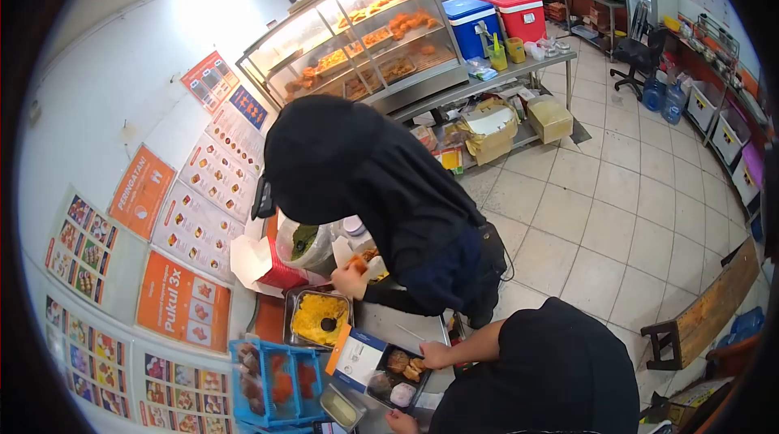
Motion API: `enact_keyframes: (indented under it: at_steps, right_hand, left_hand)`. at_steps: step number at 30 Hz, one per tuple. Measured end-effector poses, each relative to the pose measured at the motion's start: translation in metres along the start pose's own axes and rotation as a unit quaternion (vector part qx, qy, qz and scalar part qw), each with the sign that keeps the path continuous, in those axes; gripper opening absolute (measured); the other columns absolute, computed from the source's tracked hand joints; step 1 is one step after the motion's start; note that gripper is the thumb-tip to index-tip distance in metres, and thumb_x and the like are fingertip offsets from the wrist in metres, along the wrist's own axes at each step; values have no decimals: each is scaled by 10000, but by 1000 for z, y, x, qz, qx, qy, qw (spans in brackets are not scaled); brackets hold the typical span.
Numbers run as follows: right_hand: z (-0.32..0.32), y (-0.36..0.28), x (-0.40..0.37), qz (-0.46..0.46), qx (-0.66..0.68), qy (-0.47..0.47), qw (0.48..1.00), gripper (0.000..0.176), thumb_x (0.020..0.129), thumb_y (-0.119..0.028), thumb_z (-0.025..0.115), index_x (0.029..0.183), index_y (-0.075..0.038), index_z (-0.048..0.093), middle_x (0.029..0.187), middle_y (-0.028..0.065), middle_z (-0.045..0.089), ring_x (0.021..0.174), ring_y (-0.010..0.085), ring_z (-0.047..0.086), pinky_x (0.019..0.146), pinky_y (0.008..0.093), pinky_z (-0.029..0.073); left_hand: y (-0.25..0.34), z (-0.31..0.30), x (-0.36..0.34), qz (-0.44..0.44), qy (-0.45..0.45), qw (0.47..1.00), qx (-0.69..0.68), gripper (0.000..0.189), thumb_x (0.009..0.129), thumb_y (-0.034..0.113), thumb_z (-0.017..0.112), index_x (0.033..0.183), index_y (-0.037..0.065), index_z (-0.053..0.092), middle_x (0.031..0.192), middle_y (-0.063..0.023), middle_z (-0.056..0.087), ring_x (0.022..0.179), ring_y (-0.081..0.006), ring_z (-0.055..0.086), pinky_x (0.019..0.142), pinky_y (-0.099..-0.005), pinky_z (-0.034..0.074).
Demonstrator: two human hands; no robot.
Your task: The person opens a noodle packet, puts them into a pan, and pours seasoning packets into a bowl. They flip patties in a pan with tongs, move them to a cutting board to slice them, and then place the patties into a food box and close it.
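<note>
An opened meal box (357,359) lies on the counter, its white and blue lid with an orange edge folded back. In its black tray are browned chicken pieces (403,363) and a pale rounded portion, perhaps wrapped rice (402,394). My right hand (436,354) is closed at the box's far side, beside the chicken, its fingertips partly hidden. Close to the near side is my left hand (401,422), apart from the box and largely cut off by my black sleeve (544,377) and the bottom edge. A metal pan of yellow food (321,318) sits beyond the lid.
A co-worker in a black hood (324,154) bends over the counter, a hand (350,278) holding a fried piece. Blue divided baskets (272,381) and a small metal container (342,408) stand near the box. A lit food display (365,45) is behind; a wooden bench (702,304) stands right.
</note>
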State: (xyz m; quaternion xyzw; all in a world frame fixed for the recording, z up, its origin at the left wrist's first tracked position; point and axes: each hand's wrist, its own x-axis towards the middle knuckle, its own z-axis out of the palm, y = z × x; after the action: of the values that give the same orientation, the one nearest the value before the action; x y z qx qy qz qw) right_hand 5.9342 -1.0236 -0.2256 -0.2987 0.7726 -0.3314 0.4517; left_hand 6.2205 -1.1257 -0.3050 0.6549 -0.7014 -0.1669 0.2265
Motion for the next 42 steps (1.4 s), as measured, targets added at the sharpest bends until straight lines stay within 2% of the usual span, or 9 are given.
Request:
enact_keyframes:
  at_steps: [5,11,14,20,23,25,28,40,42]
  right_hand:
    - [2,1,0,-70,-41,73,994,350,791,-151,649,1111,-24,590,1011,237,688,1009,407,668,854,492,532]
    - [-11,-11,17,-157,-206,-43,965,383,777,-118,637,1148,-40,588,1043,255,682,1065,405,652,894,489,522]
    - [-21,-17,16,-179,-201,-28,963,371,795,-113,617,1159,-47,588,1001,251,692,941,378,703,805,471,566]
    - [-15,-25,-2,14,-40,32,999,334,822,-112,606,1147,-42,586,869,207,708,562,307,696,529,418,579]
    - [-20,-22,-4,11,-62,16,998,363,832,-105,600,1187,-46,557,963,222,690,759,346,724,675,449,594]
    - [-18,-6,7,-214,-170,45,961,404,848,-104,577,1245,-57,519,1094,242,647,998,385,679,855,479,554]
    - [-26,0,-1,-257,-194,-37,946,451,847,-90,566,1292,-76,490,1207,246,597,1154,408,595,968,487,490]
    - [-22,-8,-1,-188,-173,-11,967,401,847,-146,616,1238,-82,556,1230,208,580,1155,384,585,978,456,488]
    - [-18,-27,20,-200,-125,28,971,401,861,-173,617,1245,-74,563,1251,216,575,1180,381,573,993,453,482]
  left_hand:
    - [33,-17,-6,-13,9,998,61,191,898,81,600,1055,-28,599,930,-241,659,863,-433,640,767,-483,503]
    - [22,-12,-5,21,8,999,28,226,869,71,620,1067,-33,589,914,-254,656,850,-445,641,762,-491,496]
    - [58,-35,-15,-13,-27,996,81,277,871,67,615,1122,-44,576,987,-254,659,924,-442,645,812,-485,505]
    - [53,-12,-18,-82,12,992,92,404,867,70,617,1243,-47,527,1103,-267,639,1058,-430,634,910,-458,506]
    - [50,-14,-19,-80,3,993,90,423,865,71,619,1259,-47,516,1120,-266,635,1069,-422,633,921,-451,504]
    - [47,-14,-18,-80,-2,993,91,436,864,71,620,1269,-48,510,1132,-266,632,1077,-416,633,928,-447,503]
    - [45,-12,-16,-86,-6,992,93,455,862,72,621,1284,-48,499,1149,-265,628,1089,-409,632,939,-441,501]
    - [1,-23,31,-21,-126,986,109,534,856,76,627,1346,-50,458,1217,-261,611,1136,-377,629,982,-416,495]
    - [-5,-14,68,43,-97,983,-149,626,833,58,637,1402,-51,400,1272,-240,595,1146,-335,623,989,-392,491]
